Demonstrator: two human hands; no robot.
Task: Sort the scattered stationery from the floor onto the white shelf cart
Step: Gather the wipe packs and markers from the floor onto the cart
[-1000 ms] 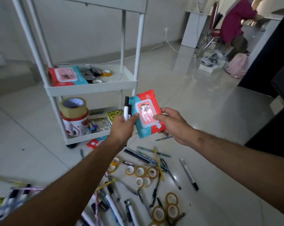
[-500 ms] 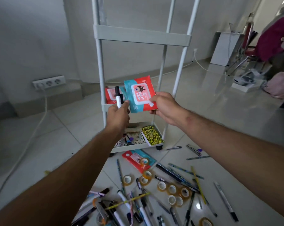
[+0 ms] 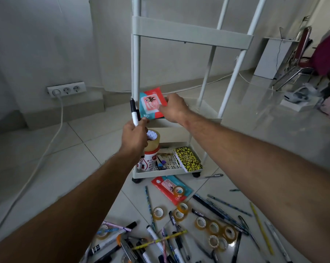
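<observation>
Head-worn, forward-down, close over floor (image 3: 46, 168)

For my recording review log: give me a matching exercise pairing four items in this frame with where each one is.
Items:
1. black-capped marker
2. red-and-teal wipes pack
3. yellow-speckled notebook
4. second wipes pack

Places:
A. floor in front of the white shelf cart
B. cart's bottom shelf
C. left hand
D. right hand, at the middle shelf

Pairs: 1-C, 2-D, 3-B, 4-A
</observation>
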